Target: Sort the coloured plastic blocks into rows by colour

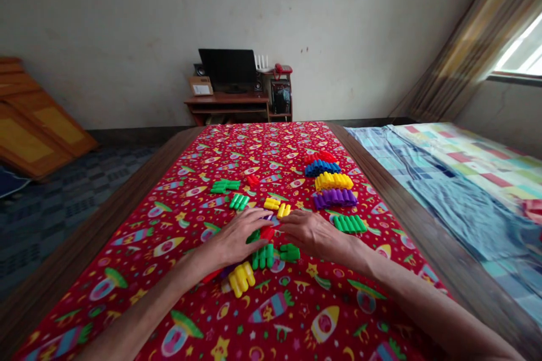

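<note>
My left hand (248, 232) reaches over the middle of the pile, fingers stretched out and thumb apart. Under and beside it are a red plastic piece (267, 233) and a green ribbed block (263, 256). My right hand (315, 235) is low over the cloth, its fingers extended loosely toward the left hand. Nothing shows in its grasp, though its underside is hidden. Close to its fingertips lie small yellow pieces (284, 211). Another green piece (290, 252) rests just below it, and a yellow ribbed block (241, 279) lies below my left wrist.
On the right, joined rows of pieces lie one behind another: green (349, 224), purple (335, 198), yellow (333, 181), blue (322, 168) and red (320, 157). Green pieces (225, 185) lie farther left. A red patterned cloth (279, 321) covers the table; a bed (466, 192) stands alongside.
</note>
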Tool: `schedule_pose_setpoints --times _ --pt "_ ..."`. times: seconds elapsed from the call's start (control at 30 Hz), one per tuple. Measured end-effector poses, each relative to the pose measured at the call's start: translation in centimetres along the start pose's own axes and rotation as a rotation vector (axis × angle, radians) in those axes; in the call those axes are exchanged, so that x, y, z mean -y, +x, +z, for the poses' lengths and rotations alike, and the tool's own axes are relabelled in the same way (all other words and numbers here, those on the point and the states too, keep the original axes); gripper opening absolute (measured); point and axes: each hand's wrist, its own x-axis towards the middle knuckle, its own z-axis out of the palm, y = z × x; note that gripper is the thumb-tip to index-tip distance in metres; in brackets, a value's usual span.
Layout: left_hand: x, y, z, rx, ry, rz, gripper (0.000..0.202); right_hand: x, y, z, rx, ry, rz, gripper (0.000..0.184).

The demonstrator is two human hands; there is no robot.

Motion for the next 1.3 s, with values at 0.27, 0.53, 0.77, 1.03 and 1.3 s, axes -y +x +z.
schedule_pose_setpoints --times 0.27,0.53,0.77,1.03,1.3 --pt "0.2 -1.8 1.2 -0.329 -0.072 -0.122 0.054 0.4 5.4 3.2 0.11 -0.112 -0.181 0.009" --pt "0.7 -1.7 1.5 -0.33 0.01 -0.094 0.041 1.0 3.2 2.2 0.123 -0.22 0.03 0.009" --pt "0.1 -1.7 1.5 -0.409 -0.069 -0.135 0.042 0.2 3.0 1.1 -0.122 0.002 0.064 0.031" --pt "-2.3 -1.5 0.1 -0.372 -0.606 -0.51 0.062 2.1 3.6 0.6 -0.217 -0.004 0.085 0.044" --pt "-2.7 -1.2 -0.4 -0.284 -0.977 -0.467 0.071 1.8 3.7 -1.8 -0.118 0.235 -0.094 0.033"
